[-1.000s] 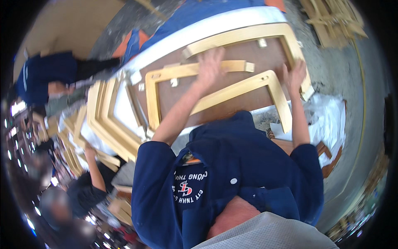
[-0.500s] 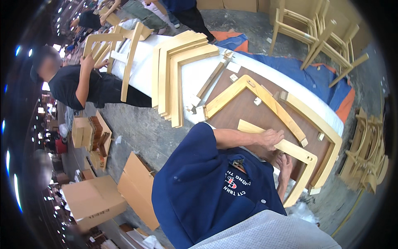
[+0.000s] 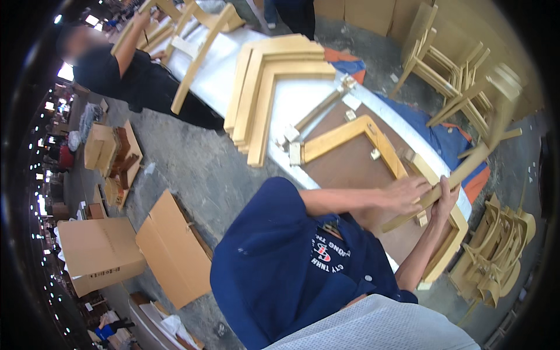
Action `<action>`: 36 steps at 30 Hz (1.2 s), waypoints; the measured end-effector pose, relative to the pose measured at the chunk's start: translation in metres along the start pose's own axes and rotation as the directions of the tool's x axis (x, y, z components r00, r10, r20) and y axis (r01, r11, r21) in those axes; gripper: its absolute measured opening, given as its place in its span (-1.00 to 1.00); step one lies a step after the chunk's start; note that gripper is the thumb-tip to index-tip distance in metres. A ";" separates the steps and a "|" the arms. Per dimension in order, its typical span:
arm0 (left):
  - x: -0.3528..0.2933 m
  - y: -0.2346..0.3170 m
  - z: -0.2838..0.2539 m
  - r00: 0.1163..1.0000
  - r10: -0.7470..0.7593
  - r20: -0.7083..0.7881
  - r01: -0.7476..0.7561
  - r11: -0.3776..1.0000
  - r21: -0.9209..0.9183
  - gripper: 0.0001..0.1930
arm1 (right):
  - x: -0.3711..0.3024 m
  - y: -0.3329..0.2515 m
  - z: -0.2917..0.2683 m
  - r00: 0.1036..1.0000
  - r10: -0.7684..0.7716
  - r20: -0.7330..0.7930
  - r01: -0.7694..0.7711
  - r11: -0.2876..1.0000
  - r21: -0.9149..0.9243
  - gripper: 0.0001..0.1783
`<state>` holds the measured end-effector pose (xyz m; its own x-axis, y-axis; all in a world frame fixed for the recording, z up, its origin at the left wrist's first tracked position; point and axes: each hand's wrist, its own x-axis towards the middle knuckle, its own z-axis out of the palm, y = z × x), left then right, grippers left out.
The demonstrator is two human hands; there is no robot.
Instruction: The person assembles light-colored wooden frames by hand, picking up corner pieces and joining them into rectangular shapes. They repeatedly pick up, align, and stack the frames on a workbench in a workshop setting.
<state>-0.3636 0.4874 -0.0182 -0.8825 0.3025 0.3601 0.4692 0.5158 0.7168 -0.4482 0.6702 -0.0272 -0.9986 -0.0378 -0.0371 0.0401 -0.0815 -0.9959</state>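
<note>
My right hand [image 3: 445,199] grips an L-shaped wooden frame piece [image 3: 473,164], lifted and tilted above the table, one arm rising toward the upper right. My left hand [image 3: 405,195] is beside the lower arm of this piece, fingers stretched out and somewhat blurred; whether it touches the wood is unclear. Below lies a brown board [image 3: 341,175] with small pale blocks fixed on it. On the board rests a second angled wooden piece [image 3: 333,143], its right part hidden by my left hand. A longer angled wooden piece [image 3: 454,242] lies along the board's right edge.
Left of the board, angled wooden pieces [image 3: 256,87] are stacked on the white-covered table [image 3: 294,96]. A co-worker [image 3: 149,81] handles frames at the far left. Wooden chair frames [image 3: 455,73] stand at the back right, curved wooden parts [image 3: 493,251] at right, cardboard boxes [image 3: 102,248] lower left.
The L-shaped frame piece has risen off the board and swung up to the right. My right hand moved up with it; my left hand opened and shifted slightly right. The view has shifted.
</note>
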 end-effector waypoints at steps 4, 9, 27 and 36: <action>-0.029 -0.003 -0.046 0.947 0.219 -0.236 -0.132 0.933 0.333 -0.44 | 0.003 0.026 -0.001 0.976 -0.196 0.091 0.195 0.613 -0.766 -0.26; -0.072 -0.077 -0.081 0.912 -0.306 -0.272 0.409 0.657 0.633 -0.21 | -0.016 0.060 0.039 0.952 0.103 0.287 0.241 0.320 -0.916 -0.31; -0.137 -0.204 -0.069 0.719 -0.591 -0.364 0.677 0.480 0.558 -0.15 | 0.045 0.153 0.099 0.863 0.064 0.501 0.467 0.273 -0.841 -0.27; -0.135 -0.204 -0.082 0.739 -0.621 -0.259 0.632 0.508 0.585 -0.14 | 0.025 0.139 0.074 0.895 0.087 0.438 0.429 0.109 -0.897 -0.21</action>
<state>-0.3432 0.2752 -0.1639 -0.9521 -0.3047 -0.0241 -0.3013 0.9221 0.2428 -0.4652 0.5842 -0.1600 -0.8747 -0.4775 -0.0830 -0.4551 0.8681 -0.1984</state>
